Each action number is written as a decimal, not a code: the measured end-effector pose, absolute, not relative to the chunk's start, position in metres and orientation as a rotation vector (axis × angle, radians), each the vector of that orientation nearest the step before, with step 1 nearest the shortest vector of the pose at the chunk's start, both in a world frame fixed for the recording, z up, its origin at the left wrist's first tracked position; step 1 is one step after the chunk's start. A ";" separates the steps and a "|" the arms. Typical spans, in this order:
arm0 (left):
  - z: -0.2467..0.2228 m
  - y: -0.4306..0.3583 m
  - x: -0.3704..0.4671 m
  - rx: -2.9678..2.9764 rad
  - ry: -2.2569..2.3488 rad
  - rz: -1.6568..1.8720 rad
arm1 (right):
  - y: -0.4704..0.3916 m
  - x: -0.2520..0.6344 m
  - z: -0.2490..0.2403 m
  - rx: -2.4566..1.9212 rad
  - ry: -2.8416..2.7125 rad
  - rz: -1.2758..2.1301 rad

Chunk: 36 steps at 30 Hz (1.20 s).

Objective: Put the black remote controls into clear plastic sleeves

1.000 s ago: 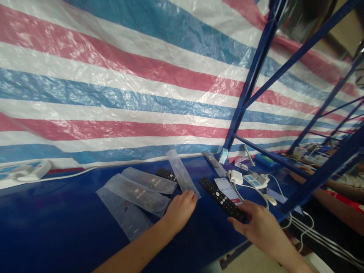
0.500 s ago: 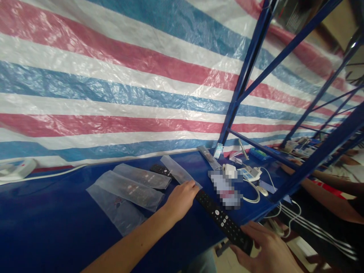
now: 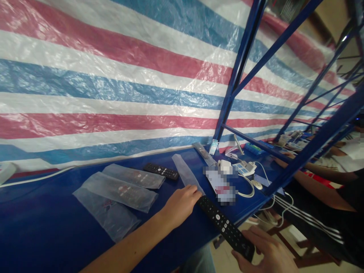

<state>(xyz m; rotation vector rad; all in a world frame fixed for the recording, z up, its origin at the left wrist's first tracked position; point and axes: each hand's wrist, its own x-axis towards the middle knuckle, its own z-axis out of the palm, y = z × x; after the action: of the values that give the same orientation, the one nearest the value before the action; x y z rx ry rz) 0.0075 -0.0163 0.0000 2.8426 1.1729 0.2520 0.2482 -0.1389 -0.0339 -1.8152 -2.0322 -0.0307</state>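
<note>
My right hand (image 3: pixel 265 248) grips the lower end of a black remote control (image 3: pixel 224 223), which slants up to the left over the table's front edge. At the remote's far end, my left hand (image 3: pixel 182 203) is closed on the mouth of a clear plastic sleeve (image 3: pixel 184 172). The remote's tip meets the sleeve there; my fingers hide how far it goes in. Behind my left hand lies a bare black remote (image 3: pixel 161 170). To its left are sleeved remotes (image 3: pixel 125 191), (image 3: pixel 135 175) overlapping on the table.
The blue table (image 3: pixel 42 212) runs along a striped plastic sheet (image 3: pixel 113 83). A blue metal frame (image 3: pixel 237 72) rises on the right. Near it are a white plug adapter (image 3: pixel 225 167), a power strip (image 3: pixel 244 168) and cables. Another person's arm (image 3: pixel 327 174) reaches in at the right.
The view has shifted slightly, moving table items leftward. The sleeve in my left hand has come away from the bare remote behind it, which now shows whole. Both hands keep their hold.
</note>
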 end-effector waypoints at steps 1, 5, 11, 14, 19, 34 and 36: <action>-0.001 -0.017 0.008 2.847 1.174 0.234 | -0.138 0.246 -0.037 -1.788 -2.026 -0.063; -0.008 -0.022 0.012 2.891 1.125 0.176 | -0.132 0.233 -0.045 -1.682 -2.064 -0.182; -0.014 -0.027 0.018 2.957 1.073 0.157 | -0.122 0.201 -0.050 -1.775 -2.008 -0.349; -0.016 -0.030 0.020 2.955 1.041 0.192 | -0.115 0.184 -0.047 -1.825 -1.959 -0.339; -0.015 -0.032 0.021 2.932 1.034 0.201 | -0.099 0.173 -0.037 -1.889 -1.915 -0.187; -0.016 -0.030 0.012 2.804 1.079 0.307 | -0.089 0.188 -0.036 -1.608 -1.992 0.029; -0.015 -0.033 0.012 2.804 1.068 0.303 | -0.083 0.185 -0.039 -1.615 -1.978 -0.065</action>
<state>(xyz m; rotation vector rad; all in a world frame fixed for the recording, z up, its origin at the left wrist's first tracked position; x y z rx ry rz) 0.0122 -0.0328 -0.0152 2.8040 1.0678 0.3032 0.1847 -0.0827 -0.0391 -1.6152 -1.9777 -0.0651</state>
